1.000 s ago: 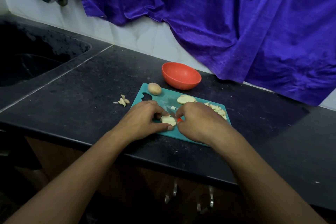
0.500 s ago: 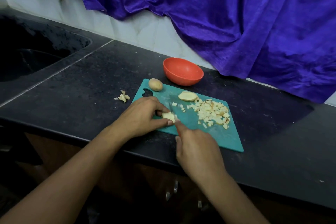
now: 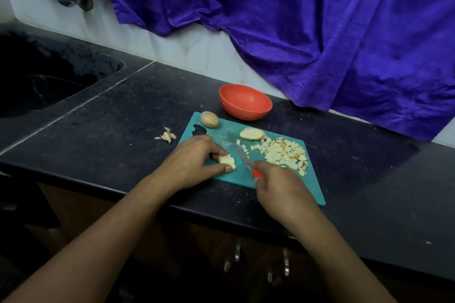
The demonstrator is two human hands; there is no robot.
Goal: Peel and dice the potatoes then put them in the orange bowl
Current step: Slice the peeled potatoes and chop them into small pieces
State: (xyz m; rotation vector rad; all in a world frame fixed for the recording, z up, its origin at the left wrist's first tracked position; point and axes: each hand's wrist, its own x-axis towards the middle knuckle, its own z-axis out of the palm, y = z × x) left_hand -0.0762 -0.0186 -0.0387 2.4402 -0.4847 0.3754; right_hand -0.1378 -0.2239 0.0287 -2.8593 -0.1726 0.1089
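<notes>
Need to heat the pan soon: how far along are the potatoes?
Done: a pile of dice on the board, peels beside it. In hand: the left hand holds a peeled piece while the right hand holds the knife by it. Left: the slices, one unpeeled potato, and moving everything to the bowl, which looks empty.

My counter [image 3: 123, 130] is black speckled stone, polished. The board [image 3: 312, 187] on it is matt teal plastic. At twelve o'clock, the orange bowl [image 3: 246, 103] looks like smooth plastic, and the purple cloth [image 3: 320, 32] beyond is creased, faintly shiny.
</notes>
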